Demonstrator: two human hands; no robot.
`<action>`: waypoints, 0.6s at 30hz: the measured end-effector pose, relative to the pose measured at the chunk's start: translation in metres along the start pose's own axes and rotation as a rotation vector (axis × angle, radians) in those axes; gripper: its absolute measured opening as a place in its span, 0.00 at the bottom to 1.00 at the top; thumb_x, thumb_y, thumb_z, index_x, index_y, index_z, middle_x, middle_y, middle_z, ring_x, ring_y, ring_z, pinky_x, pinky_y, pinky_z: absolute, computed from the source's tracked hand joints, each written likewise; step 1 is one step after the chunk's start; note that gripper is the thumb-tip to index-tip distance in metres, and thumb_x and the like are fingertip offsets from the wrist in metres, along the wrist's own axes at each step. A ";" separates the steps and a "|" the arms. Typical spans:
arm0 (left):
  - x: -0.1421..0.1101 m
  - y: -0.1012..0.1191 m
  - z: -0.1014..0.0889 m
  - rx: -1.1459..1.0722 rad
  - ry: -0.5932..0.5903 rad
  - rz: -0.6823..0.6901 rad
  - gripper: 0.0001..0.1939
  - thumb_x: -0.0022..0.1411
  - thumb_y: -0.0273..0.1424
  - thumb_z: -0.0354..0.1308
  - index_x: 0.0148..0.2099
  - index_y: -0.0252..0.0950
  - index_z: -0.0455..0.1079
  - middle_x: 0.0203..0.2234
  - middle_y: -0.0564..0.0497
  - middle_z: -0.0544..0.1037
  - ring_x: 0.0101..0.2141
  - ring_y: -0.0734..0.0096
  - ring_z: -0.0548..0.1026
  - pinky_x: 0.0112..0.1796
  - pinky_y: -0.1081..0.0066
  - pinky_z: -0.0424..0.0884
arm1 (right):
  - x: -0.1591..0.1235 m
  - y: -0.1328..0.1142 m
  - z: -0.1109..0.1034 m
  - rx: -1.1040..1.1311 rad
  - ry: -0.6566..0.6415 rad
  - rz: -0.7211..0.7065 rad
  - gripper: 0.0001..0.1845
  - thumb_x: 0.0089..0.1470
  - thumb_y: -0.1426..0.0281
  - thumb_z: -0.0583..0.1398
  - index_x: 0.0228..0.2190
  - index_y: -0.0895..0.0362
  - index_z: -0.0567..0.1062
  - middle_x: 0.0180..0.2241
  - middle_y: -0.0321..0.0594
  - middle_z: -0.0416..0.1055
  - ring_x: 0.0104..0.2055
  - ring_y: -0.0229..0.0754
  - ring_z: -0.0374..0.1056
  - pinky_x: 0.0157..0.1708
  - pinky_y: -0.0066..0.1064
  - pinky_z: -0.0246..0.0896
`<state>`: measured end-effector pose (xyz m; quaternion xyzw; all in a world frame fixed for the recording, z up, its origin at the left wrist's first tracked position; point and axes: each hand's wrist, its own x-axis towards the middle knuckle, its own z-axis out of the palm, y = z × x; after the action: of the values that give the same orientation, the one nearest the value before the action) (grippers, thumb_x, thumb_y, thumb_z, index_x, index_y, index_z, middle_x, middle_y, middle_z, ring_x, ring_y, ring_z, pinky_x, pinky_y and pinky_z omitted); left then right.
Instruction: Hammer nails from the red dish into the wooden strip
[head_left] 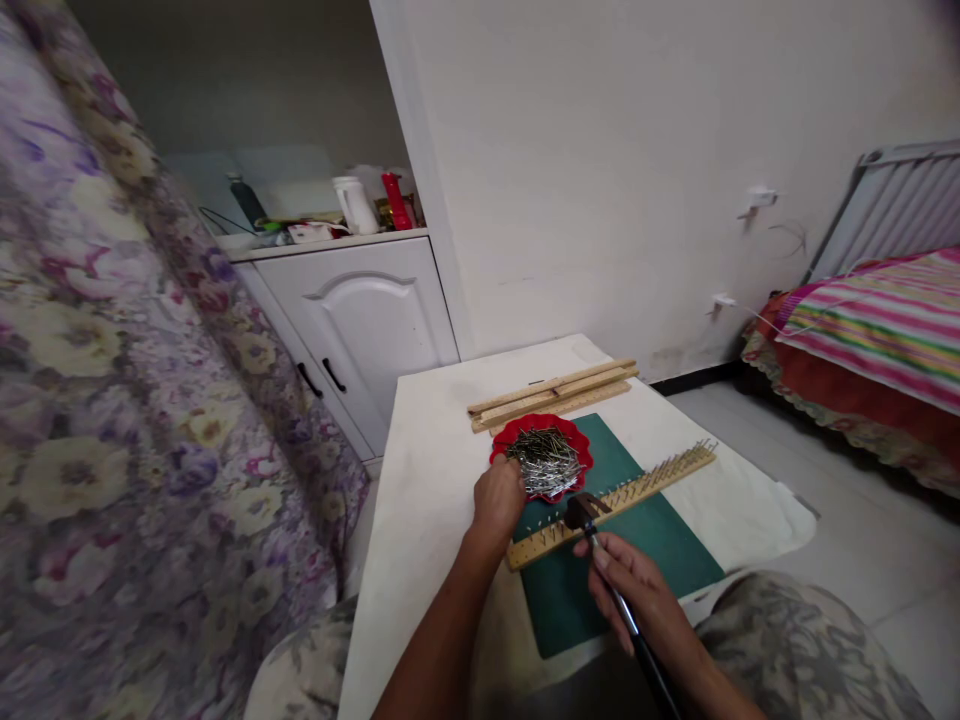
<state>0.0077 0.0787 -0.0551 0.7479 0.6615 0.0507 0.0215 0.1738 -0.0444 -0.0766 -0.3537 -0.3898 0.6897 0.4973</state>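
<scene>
My left hand (500,497) is at the near left rim of a red scalloped bowl (501,437). Its fingers are bent together against the nails (551,462) heaped there, dark ones at the back and silver ones in front; whatever is between the fingertips is hidden. A claw hammer (621,606) with a black grip and metal shaft is held in my right hand (637,590), its head over a wooden strip (540,545). Nails stand in rows along this strip, densest at its right end. Beneath the strip lies a green cutting mat (570,610).
Several wooden strips (555,395) lie stacked at the back of the white table (427,480). Behind it stands a white cabinet (367,320), with a floral curtain (150,430) at left. A bed (877,320) is on the right. My knees flank the table's near end.
</scene>
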 end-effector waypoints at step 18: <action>-0.001 0.007 -0.016 -0.003 -0.011 -0.007 0.10 0.59 0.27 0.46 0.39 0.37 0.69 0.37 0.45 0.75 0.37 0.64 0.74 0.34 0.70 0.64 | -0.005 -0.005 0.006 -0.022 0.030 -0.026 0.21 0.53 0.54 0.56 0.37 0.59 0.65 0.15 0.27 0.65 0.07 0.26 0.52 0.06 0.16 0.40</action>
<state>0.0123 0.0761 -0.0382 0.7457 0.6640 0.0475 0.0268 0.1719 -0.0495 -0.0688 -0.3641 -0.3943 0.6735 0.5083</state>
